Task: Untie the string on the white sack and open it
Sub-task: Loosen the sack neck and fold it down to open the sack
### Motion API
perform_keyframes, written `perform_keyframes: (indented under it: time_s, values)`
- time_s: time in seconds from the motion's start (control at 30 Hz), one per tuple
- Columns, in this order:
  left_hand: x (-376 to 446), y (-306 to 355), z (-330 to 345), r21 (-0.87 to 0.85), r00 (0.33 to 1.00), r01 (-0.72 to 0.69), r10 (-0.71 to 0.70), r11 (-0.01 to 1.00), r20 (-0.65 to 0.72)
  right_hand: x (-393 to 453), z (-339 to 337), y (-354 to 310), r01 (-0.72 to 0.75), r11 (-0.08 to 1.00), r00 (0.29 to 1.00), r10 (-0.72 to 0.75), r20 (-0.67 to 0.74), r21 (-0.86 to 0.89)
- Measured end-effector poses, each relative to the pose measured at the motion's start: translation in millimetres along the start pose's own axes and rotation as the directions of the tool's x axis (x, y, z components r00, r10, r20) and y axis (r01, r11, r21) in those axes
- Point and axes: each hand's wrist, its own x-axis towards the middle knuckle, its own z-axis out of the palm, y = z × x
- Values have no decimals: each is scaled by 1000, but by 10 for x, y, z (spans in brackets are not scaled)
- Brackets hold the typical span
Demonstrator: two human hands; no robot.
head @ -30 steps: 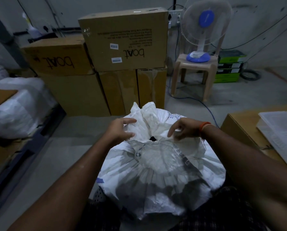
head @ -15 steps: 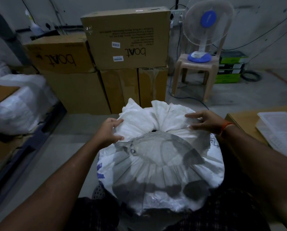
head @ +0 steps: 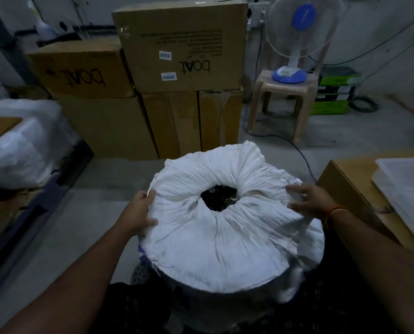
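Observation:
The white sack (head: 225,237) stands upright right in front of me, its woven cloth spread flat across the top in radial folds. A dark round opening (head: 219,197) gapes at the middle, with dark contents inside. My left hand (head: 139,209) grips the sack's rolled left rim, thumb on top. My right hand (head: 307,197), an orange thread at the wrist, lies with fingers spread on the right rim. No string shows.
Stacked cardboard boxes (head: 182,47) stand behind the sack. A table fan (head: 297,32) sits on a plastic stool (head: 283,102) at the back right, its cable trailing over the floor. A carton with plastic lids (head: 360,186) is at my right. White bundles (head: 23,145) lie left.
Both hands have pulled apart to the sack's sides. The bunched neck has been flattened outward and the mouth has widened from a small gap into a round hole.

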Motion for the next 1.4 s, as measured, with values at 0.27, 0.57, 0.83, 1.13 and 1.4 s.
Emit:
perform_keyframes:
  time_s: [0.27, 0.57, 0.83, 1.13, 1.4]
  values:
    - [36, 157, 44, 99, 998, 10, -16, 995, 59, -73, 141, -54, -5, 999, 1000, 4, -26, -36]
    - [-189, 431, 121, 168, 922, -212, 254, 963, -292, -576, 417, -370, 302, 830, 774, -501, -387, -470]
    - [-239, 974, 617, 344, 731, -678, 642, 649, 230, -758, 1008, -712, 516, 524, 834, -490, 256, -678]
    - [31, 1112, 867, 475, 783, -599, 594, 644, 182, -246, 1042, -811, 565, 500, 819, -436, 373, -656]
    - [-75, 1078, 288, 450, 710, -673, 683, 587, 170, -547, 614, -914, 712, 459, 690, -597, 409, -532]
